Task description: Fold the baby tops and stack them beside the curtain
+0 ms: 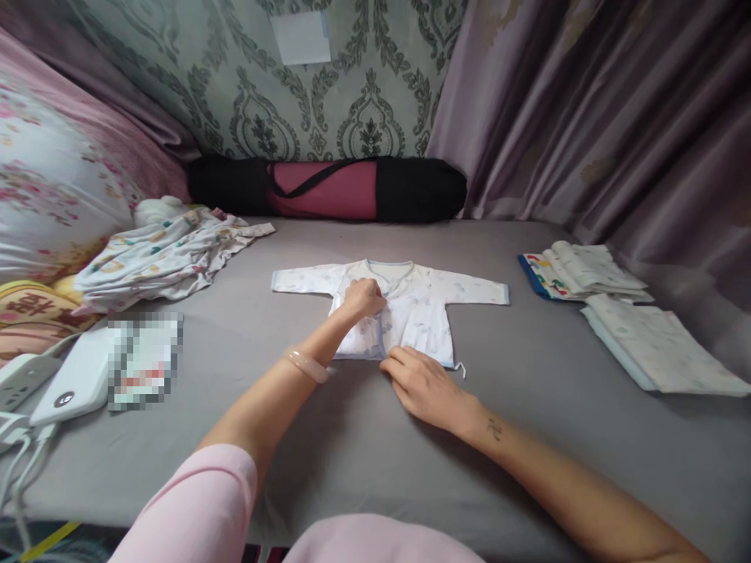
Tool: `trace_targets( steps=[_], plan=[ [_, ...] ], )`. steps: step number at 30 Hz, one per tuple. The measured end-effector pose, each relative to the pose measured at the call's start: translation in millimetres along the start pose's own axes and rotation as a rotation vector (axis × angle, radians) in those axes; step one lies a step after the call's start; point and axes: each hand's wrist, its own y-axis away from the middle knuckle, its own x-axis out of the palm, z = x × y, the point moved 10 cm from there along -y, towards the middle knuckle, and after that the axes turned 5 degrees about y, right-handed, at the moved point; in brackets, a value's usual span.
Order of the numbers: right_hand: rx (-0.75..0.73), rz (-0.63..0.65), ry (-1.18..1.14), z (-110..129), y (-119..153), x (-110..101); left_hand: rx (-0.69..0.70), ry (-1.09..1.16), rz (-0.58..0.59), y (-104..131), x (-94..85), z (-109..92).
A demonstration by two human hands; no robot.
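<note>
A small white baby shirt (pixel 419 313) with pale blue prints and blue trim lies spread on the grey bed, sleeves stretched out to both sides and neckline away from me. My left hand (pixel 364 297) is closed on the shirt's front, in the upper middle near the wrap edge. Its fingertips are partly hidden. At the bottom hem, my right hand (pixel 423 387) has its curled fingers pinching the lower edge near the middle. A thin white tie (pixel 461 369) sticks out beside the hem's right corner.
Folded cloths (pixel 674 348) lie at the right, and a crumpled printed garment (pixel 158 254) lies at the left. Nearer left are a white box-like device (pixel 82 375) and a power strip (pixel 26 379) with cables. A long black and maroon bag (pixel 328 190) rests against the wall.
</note>
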Motion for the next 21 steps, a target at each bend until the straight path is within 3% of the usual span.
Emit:
trace_targets(
  steps=[2,4,7,10,15,21],
  plan=[
    [0.001,-0.023,-0.147,-11,-5,-7,0.133,-0.075,-0.144,6,-10.4,-16],
    [0.108,-0.148,-0.242,-43,-14,-20,0.324,-0.085,-0.241,16,-14.4,-40],
    [0.367,-0.370,-0.159,-107,-26,-34,0.586,-0.062,-0.163,31,5.2,-70],
    [0.444,-0.366,-0.056,-141,-41,-22,0.622,-0.129,-0.077,34,31.0,-68],
    [0.400,-0.128,0.109,-140,-47,15,0.614,-0.191,-0.076,32,46.5,-42],
    [0.334,-0.026,0.174,-120,-36,23,0.620,-0.113,-0.025,27,44.8,-32]
  ],
)
